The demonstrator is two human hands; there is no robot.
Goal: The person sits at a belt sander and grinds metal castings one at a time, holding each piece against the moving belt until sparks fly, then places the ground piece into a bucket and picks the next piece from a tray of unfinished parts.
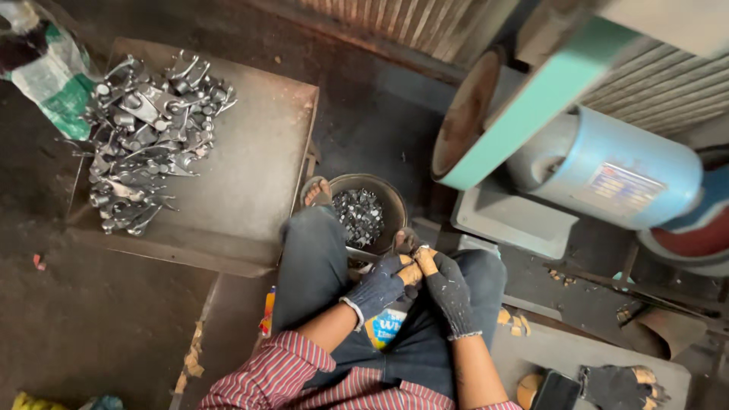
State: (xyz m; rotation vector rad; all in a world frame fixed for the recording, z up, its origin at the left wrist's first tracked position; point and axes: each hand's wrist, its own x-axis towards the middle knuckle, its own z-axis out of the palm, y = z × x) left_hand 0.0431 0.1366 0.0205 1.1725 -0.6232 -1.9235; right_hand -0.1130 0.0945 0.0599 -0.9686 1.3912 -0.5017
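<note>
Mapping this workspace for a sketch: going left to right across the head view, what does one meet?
Pile of metal parts → bucket of small parts → left hand → right hand → blue motor

Thin grey metal rod (363, 255): lies nearly level across the seated person's lap, just below the bucket rim. Its right end is enclosed by both gloved hands, which meet over it; its left end projects free toward the left knee. Surface detail cannot be made out.
</note>
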